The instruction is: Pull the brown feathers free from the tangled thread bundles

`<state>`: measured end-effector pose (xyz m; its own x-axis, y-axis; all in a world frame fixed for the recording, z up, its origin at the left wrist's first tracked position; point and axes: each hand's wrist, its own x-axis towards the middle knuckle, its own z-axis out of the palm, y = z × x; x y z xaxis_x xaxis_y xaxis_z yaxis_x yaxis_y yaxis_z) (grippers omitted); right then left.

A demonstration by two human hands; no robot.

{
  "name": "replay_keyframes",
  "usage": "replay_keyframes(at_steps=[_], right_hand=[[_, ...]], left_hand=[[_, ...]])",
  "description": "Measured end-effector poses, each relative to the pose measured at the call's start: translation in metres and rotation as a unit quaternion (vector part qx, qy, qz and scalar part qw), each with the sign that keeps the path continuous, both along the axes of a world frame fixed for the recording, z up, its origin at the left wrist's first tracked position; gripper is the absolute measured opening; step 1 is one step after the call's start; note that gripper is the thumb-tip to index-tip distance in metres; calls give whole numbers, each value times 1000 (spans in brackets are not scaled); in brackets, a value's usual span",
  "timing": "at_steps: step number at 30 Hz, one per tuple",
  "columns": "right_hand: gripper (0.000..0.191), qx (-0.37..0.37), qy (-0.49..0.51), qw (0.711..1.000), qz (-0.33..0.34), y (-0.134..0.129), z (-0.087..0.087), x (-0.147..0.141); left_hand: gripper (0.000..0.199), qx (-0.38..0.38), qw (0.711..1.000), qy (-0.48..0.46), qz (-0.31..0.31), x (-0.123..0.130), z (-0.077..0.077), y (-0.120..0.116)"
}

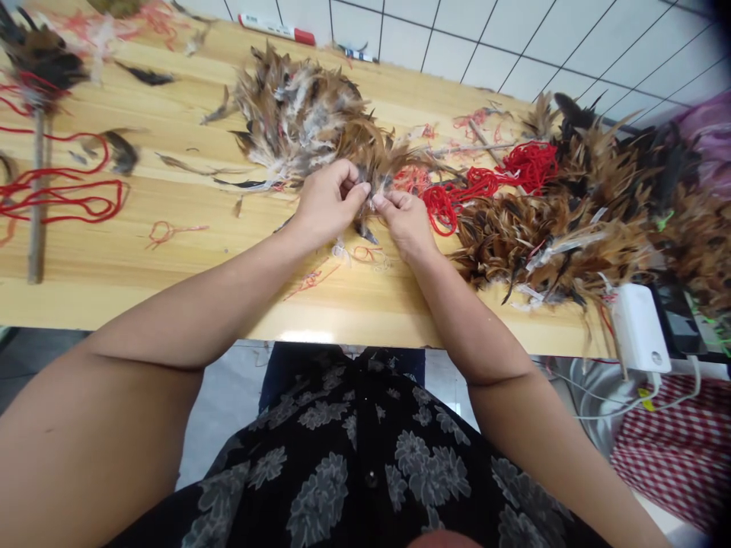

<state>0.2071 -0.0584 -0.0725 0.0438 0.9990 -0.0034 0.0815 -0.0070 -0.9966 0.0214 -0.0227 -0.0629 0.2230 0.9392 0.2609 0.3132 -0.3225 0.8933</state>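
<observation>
My left hand (pixel 328 199) and my right hand (pixel 406 219) meet low over the table, thumbs and fingertips pinched close together. Between them are brown feathers (pixel 371 161), with a dark feather tip (pixel 365 232) poking out below. The exact part each hand pinches is partly hidden by the fingers. Just behind my left hand lies a large heap of brown, grey and white feathers (pixel 302 110). To the right of my right hand, a tangle of red cord (pixel 439 209) rests on the table.
At the far left lies a stick tipped with dark feathers (pixel 37 198), beside looped red string (pixel 85 202). Bundles of brown feathers (pixel 514 228) fill the right side. A white power adapter (pixel 643 327) sits at the right front edge. A red-and-white marker (pixel 277 29) lies by the tiled wall.
</observation>
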Motion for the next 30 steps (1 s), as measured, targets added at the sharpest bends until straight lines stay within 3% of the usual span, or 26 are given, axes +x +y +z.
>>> replay_keyframes(at_steps=[9, 13, 17, 23, 30], right_hand=[[58, -1, 23, 1000, 10, 4, -6, 5], [58, 10, 42, 999, 21, 4, -3, 8], [59, 4, 39, 999, 28, 3, -1, 11], [63, 4, 12, 999, 39, 2, -5, 11], [65, 2, -16, 998, 60, -2, 5, 6]], left_hand=[[43, 13, 1000, 23, -5, -7, 0, 7], [48, 3, 999, 36, 37, -24, -2, 24], [40, 8, 997, 42, 69, -34, 8, 29], [26, -31, 999, 17, -39, -14, 24, -2], [27, -61, 995, -35, -68, -5, 11, -4]])
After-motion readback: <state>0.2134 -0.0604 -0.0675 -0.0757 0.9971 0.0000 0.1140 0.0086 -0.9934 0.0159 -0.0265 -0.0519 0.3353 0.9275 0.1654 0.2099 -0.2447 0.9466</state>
